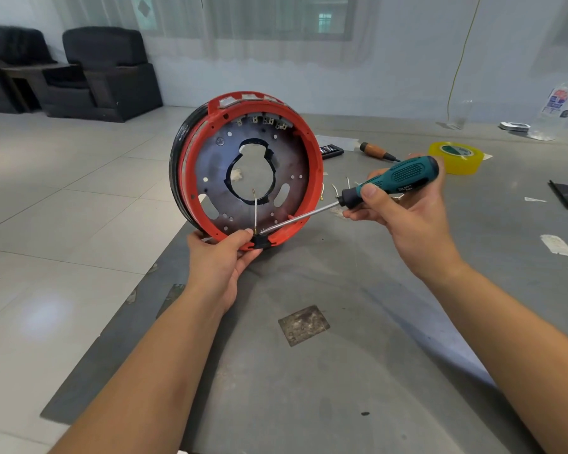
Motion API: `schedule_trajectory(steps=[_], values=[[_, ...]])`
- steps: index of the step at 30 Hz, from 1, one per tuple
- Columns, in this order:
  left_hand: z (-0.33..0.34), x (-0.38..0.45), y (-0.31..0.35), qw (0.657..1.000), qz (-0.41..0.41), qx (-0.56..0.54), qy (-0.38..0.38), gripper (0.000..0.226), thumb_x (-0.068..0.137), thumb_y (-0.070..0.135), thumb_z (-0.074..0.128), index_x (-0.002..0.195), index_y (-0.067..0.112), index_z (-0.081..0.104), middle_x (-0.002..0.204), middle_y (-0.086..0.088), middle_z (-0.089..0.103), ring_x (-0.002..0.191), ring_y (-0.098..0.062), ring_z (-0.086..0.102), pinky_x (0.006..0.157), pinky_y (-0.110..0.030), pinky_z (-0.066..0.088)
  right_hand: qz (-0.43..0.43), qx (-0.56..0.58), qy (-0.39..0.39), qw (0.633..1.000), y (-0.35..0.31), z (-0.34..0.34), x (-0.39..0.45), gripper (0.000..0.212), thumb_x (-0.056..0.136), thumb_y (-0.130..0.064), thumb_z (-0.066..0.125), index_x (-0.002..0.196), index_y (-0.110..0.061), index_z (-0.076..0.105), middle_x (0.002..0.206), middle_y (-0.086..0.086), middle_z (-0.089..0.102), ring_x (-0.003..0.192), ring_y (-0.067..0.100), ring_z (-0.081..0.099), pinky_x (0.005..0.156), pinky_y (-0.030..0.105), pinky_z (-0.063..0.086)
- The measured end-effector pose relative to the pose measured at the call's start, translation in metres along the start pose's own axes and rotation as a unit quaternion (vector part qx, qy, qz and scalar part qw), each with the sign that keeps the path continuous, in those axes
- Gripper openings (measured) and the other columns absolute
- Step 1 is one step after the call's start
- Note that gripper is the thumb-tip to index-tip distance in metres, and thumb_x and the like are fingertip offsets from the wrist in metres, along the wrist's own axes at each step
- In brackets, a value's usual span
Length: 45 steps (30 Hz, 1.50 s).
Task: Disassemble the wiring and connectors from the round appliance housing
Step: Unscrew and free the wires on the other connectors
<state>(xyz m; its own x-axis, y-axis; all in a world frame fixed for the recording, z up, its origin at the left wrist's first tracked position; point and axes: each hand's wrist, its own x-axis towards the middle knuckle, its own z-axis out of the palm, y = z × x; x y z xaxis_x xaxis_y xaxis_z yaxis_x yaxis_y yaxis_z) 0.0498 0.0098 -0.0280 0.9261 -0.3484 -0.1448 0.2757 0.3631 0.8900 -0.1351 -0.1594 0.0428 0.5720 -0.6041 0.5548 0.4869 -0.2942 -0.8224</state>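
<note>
Now, starting at the left: keep the left hand point(225, 249) clamped on the lower rim of the housing point(246, 165), thumb over the red edge, fingers curled beneath, so that the housing stays tilted up on edge over the near corner of the table point(309, 371), open side toward the camera. Watch the white wire point(255, 209) standing up from the black connector point(260, 241) at the bottom of the rim, just beside the thumb. Seat the screwdriver point(387, 181) tip square in whatever fastens that connector; too small to tell whether screw or clip. Press along the shaft, not sideways, since a slip would likely run into the thumb. Hold with the right hand point(404, 208) wrapped round the teal handle, thumb on top, and turn from the wrist. Leave the loose wires point(340, 188) behind the shaft, the spare driver point(376, 151) and the yellow tape point(456, 157) alone.
</note>
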Motion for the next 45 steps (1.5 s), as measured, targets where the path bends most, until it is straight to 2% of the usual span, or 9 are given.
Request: schedule_trajectory(steps=[8,14,17,22,26,32,38,41,45], values=[[0.001,-0.002,-0.001,0.999,0.025,0.011,0.021,0.057,0.088,-0.004,0.079,0.129,0.012,0.044,0.126,-0.022,0.063,0.099,-0.028,0.076,0.071,-0.033,0.065,-0.038,-0.025,0.022,0.999,-0.003,0.01,-0.009,0.061,0.088,0.007,0.073,0.118,-0.029,0.034,0.145,0.02,0.032,0.086,0.04,0.075,0.071,0.046,0.064],[0.003,-0.004,0.0,0.999,0.028,0.009,0.028,0.052,0.089,-0.004,0.079,0.122,0.017,0.045,0.128,-0.02,0.062,0.102,-0.027,0.076,0.073,-0.034,0.066,-0.03,-0.049,0.027,0.998,-0.005,0.009,-0.013,0.062,0.087,0.001,0.076,0.119,-0.033,0.035,0.125,0.014,0.048,0.084,0.037,0.076,0.071,0.048,0.064],[0.004,-0.005,-0.001,0.998,0.042,0.019,0.037,0.05,0.088,-0.004,0.078,0.113,0.02,0.043,0.129,-0.019,0.059,0.103,-0.027,0.074,0.073,-0.034,0.066,-0.026,-0.099,0.048,0.994,-0.011,0.009,-0.014,0.06,0.075,-0.023,0.089,0.104,-0.048,0.042,0.106,0.0,0.065,0.078,0.032,0.077,0.071,0.049,0.064],[-0.001,0.0,-0.002,0.995,0.073,0.046,0.051,0.053,0.087,-0.003,0.079,0.114,0.023,0.042,0.117,-0.01,0.06,0.098,-0.024,0.075,0.069,-0.03,0.065,-0.02,-0.331,0.058,0.942,-0.028,-0.003,0.0,0.065,0.053,-0.059,0.093,0.085,-0.037,0.042,0.101,-0.008,0.068,0.077,-0.003,0.063,0.06,0.015,0.049],[-0.007,0.005,-0.001,0.989,0.108,0.081,0.068,0.055,0.085,0.0,0.08,0.112,0.027,0.04,0.111,-0.005,0.059,0.093,-0.021,0.074,0.065,-0.028,0.064,0.022,-0.434,-0.016,0.9,-0.034,-0.007,0.003,0.068,0.051,-0.069,0.085,0.081,-0.024,0.043,0.076,-0.003,0.063,0.067,0.01,0.062,0.055,0.034,0.053],[-0.008,0.007,-0.002,0.988,0.108,0.083,0.074,0.055,0.084,0.0,0.081,0.11,0.029,0.041,0.116,-0.007,0.06,0.093,-0.024,0.075,0.065,-0.029,0.065,0.025,-0.565,-0.128,0.815,-0.046,-0.013,0.021,0.059,0.061,-0.074,0.074,0.08,-0.026,0.047,0.072,-0.009,0.058,0.068,0.007,0.052,0.052,0.03,0.037],[-0.008,0.007,-0.003,0.988,0.109,0.088,0.067,0.056,0.085,-0.002,0.079,0.111,0.03,0.041,0.118,-0.007,0.06,0.095,-0.026,0.076,0.064,-0.029,0.064,0.055,-0.636,-0.299,0.709,-0.05,-0.009,0.025,0.034,0.082,-0.075,0.049,0.113,-0.069,0.06,0.067,-0.028,0.063,0.063,0.002,0.058,0.06,0.027,0.048],[-0.008,0.007,-0.002,0.989,0.1,0.082,0.074,0.057,0.085,-0.002,0.079,0.117,0.026,0.04,0.12,-0.008,0.059,0.094,-0.026,0.076,0.065,-0.029,0.065,0.019,-0.648,-0.298,0.701,-0.043,-0.01,0.015,0.034,0.089,-0.07,0.043,0.12,-0.067,0.058,0.084,-0.024,0.064,0.08,0.012,0.056,0.057,0.026,0.039],[-0.006,0.009,-0.001,0.99,0.09,0.07,0.083,0.057,0.086,-0.003,0.077,0.119,0.024,0.04,0.118,-0.006,0.059,0.079,-0.017,0.078,0.064,-0.028,0.064,-0.014,-0.634,-0.278,0.722,-0.03,-0.015,-0.006,0.04,0.092,-0.066,0.042,0.128,-0.059,0.058,0.066,-0.019,0.054,0.07,0.016,0.046,0.06,0.03,0.044]])
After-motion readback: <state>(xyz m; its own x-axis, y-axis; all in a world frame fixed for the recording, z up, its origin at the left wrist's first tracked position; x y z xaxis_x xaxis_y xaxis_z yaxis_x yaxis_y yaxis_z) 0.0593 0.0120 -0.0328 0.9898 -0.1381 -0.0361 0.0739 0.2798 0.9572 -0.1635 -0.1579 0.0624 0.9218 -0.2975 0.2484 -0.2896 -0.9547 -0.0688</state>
